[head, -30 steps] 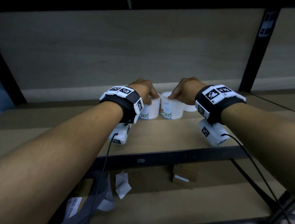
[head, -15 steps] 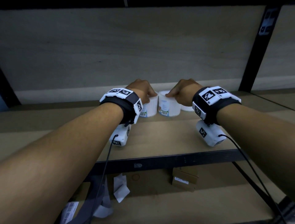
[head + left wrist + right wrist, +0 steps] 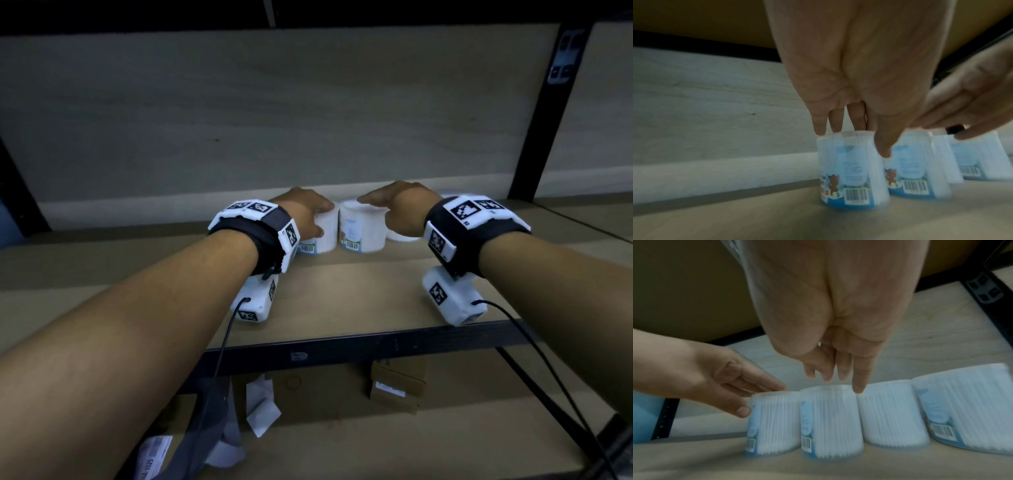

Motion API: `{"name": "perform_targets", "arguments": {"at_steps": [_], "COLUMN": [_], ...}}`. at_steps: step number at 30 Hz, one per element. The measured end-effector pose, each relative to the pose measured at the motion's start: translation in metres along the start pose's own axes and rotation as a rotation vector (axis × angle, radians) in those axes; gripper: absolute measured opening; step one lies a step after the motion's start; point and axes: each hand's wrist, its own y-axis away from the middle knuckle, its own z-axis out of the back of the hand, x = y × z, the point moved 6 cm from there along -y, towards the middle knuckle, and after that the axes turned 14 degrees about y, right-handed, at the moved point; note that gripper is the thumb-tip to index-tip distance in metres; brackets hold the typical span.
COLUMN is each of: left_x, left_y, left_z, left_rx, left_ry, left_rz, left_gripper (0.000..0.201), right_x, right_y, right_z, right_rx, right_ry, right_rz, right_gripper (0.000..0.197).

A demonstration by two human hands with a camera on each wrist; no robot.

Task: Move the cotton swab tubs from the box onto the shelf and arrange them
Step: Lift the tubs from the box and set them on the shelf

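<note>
Several white cotton swab tubs with blue labels stand in a row near the back of the wooden shelf [image 3: 342, 291]. My left hand [image 3: 322, 219] [image 3: 859, 142] [image 3: 760, 400] rests on the leftmost tub [image 3: 325, 236] [image 3: 853, 170] [image 3: 774, 423], straight fingers on its lid and thumb against its side. My right hand [image 3: 376, 202] [image 3: 838, 381] [image 3: 941, 128] hangs over the second tub [image 3: 363, 229] [image 3: 830, 421] [image 3: 916, 170]. Its fingers point down straight, and one fingertip touches the lid edge. More tubs [image 3: 892, 418] continue to the right, mostly hidden behind my right hand in the head view.
A pale back panel [image 3: 274, 120] closes the shelf behind the tubs. A black rail [image 3: 342, 349] edges the front and a black upright [image 3: 541, 120] stands at the right. Below lie a small cardboard box [image 3: 397, 387] and paper scraps [image 3: 262, 407].
Both hands were curled over the tubs' tops; now their fingers have straightened out. The tubs stay in the same place.
</note>
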Motion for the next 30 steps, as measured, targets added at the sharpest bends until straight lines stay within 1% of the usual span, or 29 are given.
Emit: {"name": "perform_targets", "arguments": {"at_steps": [2, 4, 8, 10, 13, 17, 24, 28, 30], "left_x": [0.0, -0.005, -0.022, -0.031, -0.044, -0.058, -0.073, -0.082, -0.089], "left_y": [0.01, 0.019, 0.038, 0.047, 0.064, 0.086, 0.118, 0.138, 0.151], "left_z": [0.001, 0.002, 0.007, 0.008, 0.01, 0.009, 0.002, -0.017, -0.035], "left_rx": [-0.002, -0.021, -0.04, -0.041, -0.043, -0.033, -0.025, 0.02, 0.081], "left_ry": [-0.03, -0.033, 0.008, 0.044, 0.102, 0.133, 0.178, 0.239, 0.271], "left_rz": [0.003, -0.025, -0.105, -0.133, -0.164, -0.202, -0.219, -0.224, -0.24], "left_gripper": [0.063, 0.062, 0.055, 0.052, 0.046, 0.042, 0.03, 0.021, 0.017], "right_x": [-0.004, -0.007, -0.008, -0.007, -0.003, 0.004, 0.01, 0.014, 0.017], "right_y": [0.01, 0.022, 0.048, 0.061, 0.082, 0.108, 0.144, 0.168, 0.181], "right_z": [0.006, 0.011, 0.015, 0.016, 0.018, 0.025, 0.024, 0.012, -0.001], "right_rx": [-0.049, -0.084, -0.08, -0.066, -0.058, -0.044, -0.003, 0.029, 0.072], "right_ry": [-0.011, -0.068, -0.214, -0.287, -0.343, -0.348, -0.374, -0.316, -0.269], "right_rz": [0.01, 0.017, -0.002, -0.007, -0.005, 0.008, -0.014, 0.007, 0.025], "right_gripper": [0.063, 0.054, 0.031, 0.024, 0.022, 0.019, 0.016, 0.013, 0.013]}}
